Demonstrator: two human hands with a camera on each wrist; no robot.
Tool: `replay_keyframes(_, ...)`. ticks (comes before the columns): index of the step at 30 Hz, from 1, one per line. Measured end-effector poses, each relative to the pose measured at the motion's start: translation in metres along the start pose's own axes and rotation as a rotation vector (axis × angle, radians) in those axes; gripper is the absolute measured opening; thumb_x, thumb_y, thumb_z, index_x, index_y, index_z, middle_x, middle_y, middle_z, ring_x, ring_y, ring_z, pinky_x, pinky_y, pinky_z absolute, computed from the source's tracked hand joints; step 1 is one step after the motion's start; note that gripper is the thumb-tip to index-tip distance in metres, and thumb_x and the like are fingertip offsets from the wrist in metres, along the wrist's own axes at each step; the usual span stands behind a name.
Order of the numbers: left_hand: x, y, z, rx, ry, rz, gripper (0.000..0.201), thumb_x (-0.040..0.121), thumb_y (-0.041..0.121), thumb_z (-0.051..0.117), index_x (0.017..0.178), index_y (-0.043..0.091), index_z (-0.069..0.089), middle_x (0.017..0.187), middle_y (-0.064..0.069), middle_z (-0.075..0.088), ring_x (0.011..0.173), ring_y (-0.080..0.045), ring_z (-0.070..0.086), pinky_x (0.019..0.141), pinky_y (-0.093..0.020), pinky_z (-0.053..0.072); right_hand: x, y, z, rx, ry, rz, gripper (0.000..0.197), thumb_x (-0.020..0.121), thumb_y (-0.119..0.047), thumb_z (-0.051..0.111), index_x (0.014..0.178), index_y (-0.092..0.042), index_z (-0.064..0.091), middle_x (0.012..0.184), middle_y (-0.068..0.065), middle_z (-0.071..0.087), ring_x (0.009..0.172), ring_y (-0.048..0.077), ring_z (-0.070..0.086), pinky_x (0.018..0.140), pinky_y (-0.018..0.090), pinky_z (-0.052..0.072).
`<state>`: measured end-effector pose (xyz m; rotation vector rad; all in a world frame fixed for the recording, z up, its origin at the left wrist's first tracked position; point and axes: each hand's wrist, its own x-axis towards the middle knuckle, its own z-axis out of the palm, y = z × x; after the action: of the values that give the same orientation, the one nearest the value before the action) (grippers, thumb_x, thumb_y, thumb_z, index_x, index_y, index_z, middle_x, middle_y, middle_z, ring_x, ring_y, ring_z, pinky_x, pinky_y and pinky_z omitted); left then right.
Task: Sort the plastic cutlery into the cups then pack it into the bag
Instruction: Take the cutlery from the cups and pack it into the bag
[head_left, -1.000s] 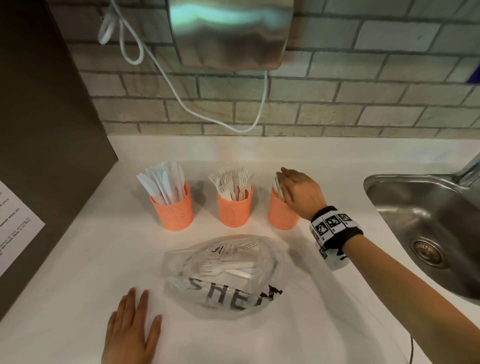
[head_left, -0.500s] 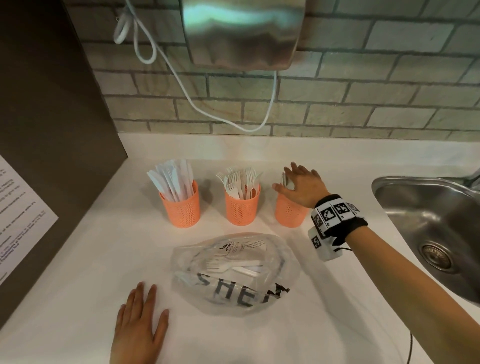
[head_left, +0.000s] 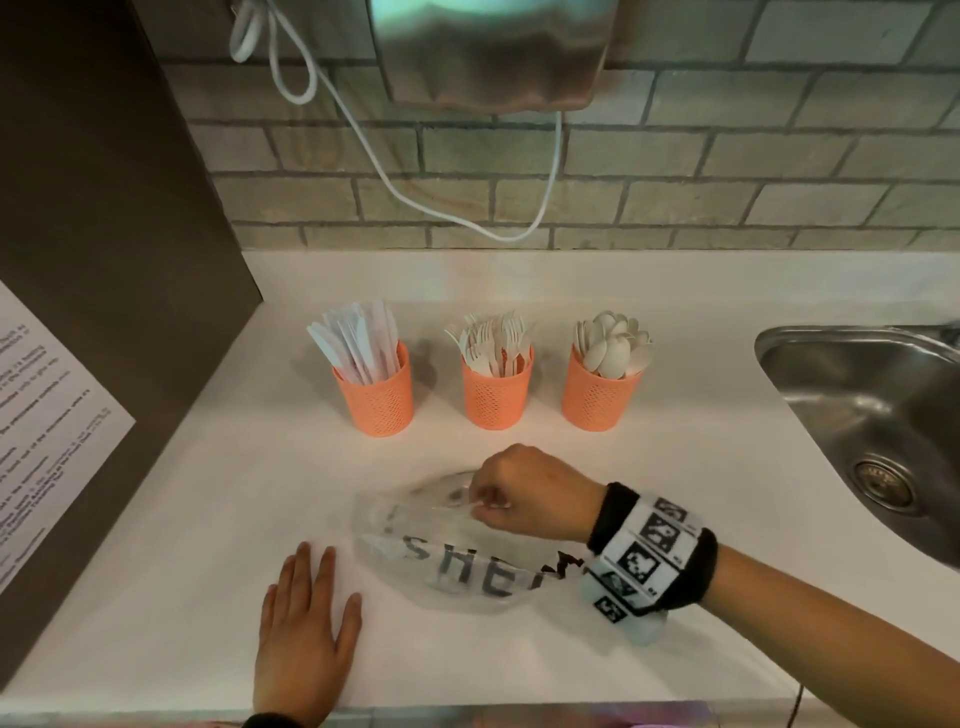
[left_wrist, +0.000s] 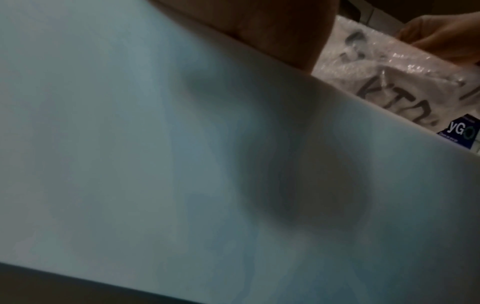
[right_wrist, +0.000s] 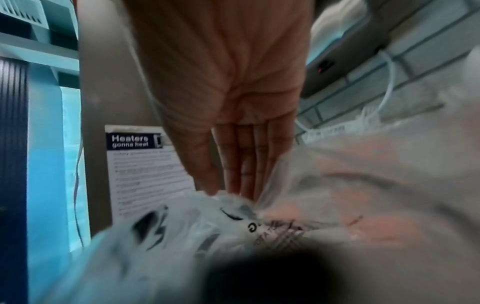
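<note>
Grey brick wall (head_left: 727, 171) across top of frame; steel dryer (head_left: 488, 52) mounted upper centre, white cable (head_left: 363, 140) looping below. White desk (head_left: 208, 519). Steel sink (head_left: 872, 410) at right. Dark panel (head_left: 104, 234) left, bearing printed notice (head_left: 47, 426).

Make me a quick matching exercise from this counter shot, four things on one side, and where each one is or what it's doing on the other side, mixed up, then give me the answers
Column one:
1. Knives
2. Forks
3. Spoons
4. Left hand

Column two:
A. In the middle orange cup
B. Flat on the counter beside the plastic bag
C. In the orange cup nearest the sink
D. In the orange cup nearest the dark panel

Right pairs: 1-D, 2-A, 3-C, 4-B.

The right hand, left out of the columns, pinches the top edge of the bag.
</note>
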<state>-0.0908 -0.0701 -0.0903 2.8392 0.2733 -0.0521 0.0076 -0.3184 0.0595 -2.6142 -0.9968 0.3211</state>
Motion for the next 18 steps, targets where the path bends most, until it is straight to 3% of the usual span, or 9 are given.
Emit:
replay_keyframes(2,0.000,0.000,0.001,-0.010,0.008,0.004,0.096,0.082,0.070,-0.007,0.138,0.010,0.043,0.147,-0.016,0.037,0.134,-0.034,0.038,0.108,-0.046,0.028,0.009,-0.010,0.013,-0.117,-0.071,0.019,0.024,0.087,-0.015,0.051,0.098,0.001,0.066,0.098,0.018,0.068,0.088,0.033,0.061,0.071,0.038,0.047)
replay_keyframes(3,0.000,-0.001,0.001,-0.015,0.012,0.007,0.097,0.082,0.071,-0.008,0.139,0.011,0.042,0.148,-0.015,0.036,0.135,-0.033,0.037,0.109,-0.046,0.027,0.013,-0.016,0.019,-0.171,-0.081,0.008,0.021,0.087,-0.010,0.049,0.093,0.004,0.064,0.095,0.020,0.066,0.083,0.036,0.060,0.064,0.038,0.045)
replay_keyframes(5,0.000,-0.001,0.001,-0.022,0.006,0.007,0.096,0.082,0.070,-0.008,0.139,0.011,0.042,0.148,-0.015,0.035,0.135,-0.034,0.037,0.109,-0.046,0.027,0.015,-0.030,0.025,-0.252,-0.076,-0.087,0.009,0.079,0.003,0.052,0.075,0.006,0.060,0.077,0.021,0.063,0.064,0.035,0.059,0.049,0.032,0.032)
replay_keyframes(7,0.000,-0.001,0.001,-0.026,-0.009,0.008,0.095,0.083,0.069,-0.007,0.138,0.011,0.043,0.147,-0.016,0.036,0.134,-0.034,0.038,0.108,-0.046,0.027,0.012,-0.038,0.030,-0.255,-0.065,-0.127,0.005,0.075,0.008,0.055,0.072,0.005,0.057,0.068,0.022,0.059,0.053,0.033,0.056,0.046,0.028,0.027)
replay_keyframes(10,-0.001,-0.001,0.001,-0.035,-0.011,0.013,0.093,0.084,0.068,-0.006,0.138,0.011,0.044,0.147,-0.016,0.037,0.134,-0.033,0.038,0.108,-0.046,0.027,0.007,-0.040,0.046,-0.251,-0.115,-0.061,0.015,0.088,0.001,0.043,0.089,0.006,0.057,0.087,0.026,0.060,0.071,0.038,0.057,0.055,0.035,0.032)
replay_keyframes(12,-0.001,-0.001,0.001,-0.045,-0.008,0.014,0.093,0.084,0.068,-0.006,0.138,0.010,0.044,0.147,-0.016,0.036,0.134,-0.033,0.038,0.109,-0.045,0.026,0.006,-0.037,0.048,-0.238,-0.170,0.068,0.018,0.090,-0.007,0.045,0.096,0.006,0.057,0.100,0.024,0.059,0.088,0.038,0.058,0.062,0.036,0.037)
replay_keyframes(14,-0.001,-0.001,0.001,-0.047,-0.012,0.018,0.093,0.085,0.067,-0.006,0.137,0.009,0.044,0.146,-0.017,0.037,0.133,-0.034,0.039,0.108,-0.046,0.027,0.011,-0.026,0.048,-0.228,-0.219,0.197,0.033,0.090,-0.022,0.054,0.109,0.005,0.053,0.115,0.022,0.056,0.104,0.036,0.055,0.081,0.040,0.043)
replay_keyframes(16,-0.001,-0.001,0.000,-0.044,-0.019,0.022,0.091,0.086,0.066,-0.004,0.136,0.008,0.046,0.145,-0.018,0.039,0.132,-0.036,0.041,0.106,-0.047,0.029,0.020,-0.012,0.052,-0.211,-0.264,0.285,0.052,0.086,-0.033,0.059,0.122,0.002,0.045,0.124,0.020,0.054,0.113,0.035,0.051,0.095,0.043,0.039)
replay_keyframes(18,-0.001,-0.001,0.000,-0.041,-0.023,0.022,0.092,0.086,0.066,-0.005,0.136,0.008,0.046,0.145,-0.019,0.039,0.132,-0.036,0.040,0.106,-0.047,0.030,0.029,-0.001,0.060,-0.203,-0.263,0.334,0.059,0.085,-0.029,0.060,0.131,-0.001,0.037,0.132,0.020,0.050,0.120,0.035,0.047,0.103,0.046,0.035)
